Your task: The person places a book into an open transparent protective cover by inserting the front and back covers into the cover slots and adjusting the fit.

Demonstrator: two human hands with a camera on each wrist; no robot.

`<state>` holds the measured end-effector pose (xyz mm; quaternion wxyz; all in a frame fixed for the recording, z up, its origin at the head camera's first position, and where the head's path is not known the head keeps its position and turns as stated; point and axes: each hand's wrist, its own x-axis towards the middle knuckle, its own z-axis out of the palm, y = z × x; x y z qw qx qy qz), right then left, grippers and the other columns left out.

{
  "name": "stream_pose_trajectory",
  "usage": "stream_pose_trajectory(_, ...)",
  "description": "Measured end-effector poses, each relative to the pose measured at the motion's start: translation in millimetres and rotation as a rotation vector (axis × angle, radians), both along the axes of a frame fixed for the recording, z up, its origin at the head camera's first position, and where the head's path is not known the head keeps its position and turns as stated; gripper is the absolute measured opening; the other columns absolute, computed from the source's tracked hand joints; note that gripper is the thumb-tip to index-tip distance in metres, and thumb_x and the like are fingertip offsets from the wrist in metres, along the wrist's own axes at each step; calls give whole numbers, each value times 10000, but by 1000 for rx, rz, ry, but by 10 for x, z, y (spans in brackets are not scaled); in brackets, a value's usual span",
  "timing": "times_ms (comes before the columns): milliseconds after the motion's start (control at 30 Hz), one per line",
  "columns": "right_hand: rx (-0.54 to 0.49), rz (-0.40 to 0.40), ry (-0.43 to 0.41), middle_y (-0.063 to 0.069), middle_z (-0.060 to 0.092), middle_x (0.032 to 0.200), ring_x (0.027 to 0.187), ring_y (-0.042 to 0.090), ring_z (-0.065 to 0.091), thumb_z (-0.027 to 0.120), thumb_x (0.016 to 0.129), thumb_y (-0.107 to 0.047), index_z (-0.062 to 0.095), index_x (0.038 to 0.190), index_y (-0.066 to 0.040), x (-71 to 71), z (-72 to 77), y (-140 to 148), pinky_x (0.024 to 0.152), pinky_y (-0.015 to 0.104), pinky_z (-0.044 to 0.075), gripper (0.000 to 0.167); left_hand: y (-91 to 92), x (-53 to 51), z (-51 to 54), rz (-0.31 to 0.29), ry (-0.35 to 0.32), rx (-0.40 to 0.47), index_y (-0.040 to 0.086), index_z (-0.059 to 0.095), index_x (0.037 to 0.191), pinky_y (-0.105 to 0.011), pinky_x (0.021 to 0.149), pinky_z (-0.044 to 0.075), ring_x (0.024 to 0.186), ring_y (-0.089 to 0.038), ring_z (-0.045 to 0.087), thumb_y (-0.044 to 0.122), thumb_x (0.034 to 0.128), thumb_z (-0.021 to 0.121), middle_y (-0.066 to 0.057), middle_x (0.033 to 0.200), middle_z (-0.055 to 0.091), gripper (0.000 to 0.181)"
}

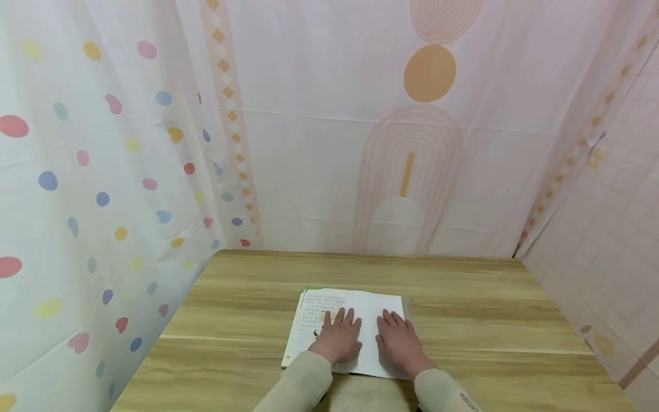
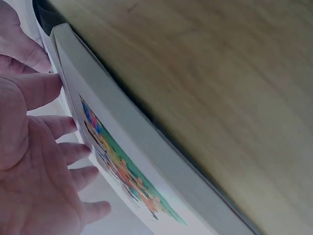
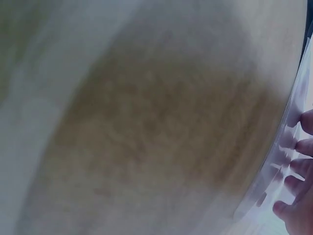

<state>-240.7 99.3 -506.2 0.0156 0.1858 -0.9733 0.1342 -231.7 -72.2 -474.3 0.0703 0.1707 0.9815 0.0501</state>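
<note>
Plainly, neither hand pinches anything: the left hand [image 1: 337, 339] and the right hand [image 1: 400, 343] lie with fingers extended and spread on the book [image 1: 369, 352], which is open beneath them both. Under the left fingers is the left page [image 1: 296, 343], with its small rows of print; under the right fingers, the right page [image 1: 387, 302] looks white, though it is too washed out to tell if it bears print.

If flattening is the step in hand, broad, even pressure should serve best — worked from the fold between the hands outward, fingers straight so that no nail catches the paper. Pushing both ways at once could strain the binding.

The paper seems smooth and thin, but the stack by the left fingers makes a thick, pale edge, beside a brightly coloured picture [image 2: 122, 156]. Beyond the right fingers runs a glossy, see-through strip [image 3: 264, 181] — perhaps a plastic cover. The table [image 1: 489, 320] around the hands has flat, streaky wood grain.
</note>
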Motion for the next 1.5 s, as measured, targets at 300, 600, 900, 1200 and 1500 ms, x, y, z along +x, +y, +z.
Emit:
stream_pose_trajectory(300,-36,-16,-55,234,426,1494,1389,419,365,557,992,-181,522,1390,45,-2,-3,19,1108,599,280,459,-93,4,19,-12,-129,118,111,442,1501,-630,1117,237,1459,-346,268,341,980,595,-125,1584,328,589)
stream_pose_trajectory(600,20,-68,-67,260,399,1502,1400,434,335,572,989,-217,538,1393,12,-23,6,26,1098,648,248,466,-35,0,-14,-10,-91,75,128,456,1495,-635,1108,255,1457,-343,276,349,982,579,-106,1589,326,572)
stream_pose_trajectory(900,4,-66,-73,275,409,1488,1384,447,354,567,991,-199,528,1397,19,-26,13,29,1100,622,271,462,0,15,-14,5,-67,75,117,488,1473,-645,1100,259,1450,-359,283,348,969,581,-115,1578,344,561)
stream_pose_trajectory(1200,-31,-32,-43,279,415,1481,1385,442,359,557,994,-156,522,1395,26,19,63,52,1094,619,285,442,-44,-32,35,-18,-89,81,128,445,1502,-600,1114,277,1455,-325,287,320,1007,551,-98,1585,335,541)
stream_pose_trajectory(1500,-51,-48,-54,276,404,1491,1398,444,335,564,991,-163,511,1404,34,4,44,59,1104,624,262,461,15,-48,4,2,-62,18,156,464,1493,-638,1101,266,1458,-315,284,348,1000,550,-61,1588,340,537)
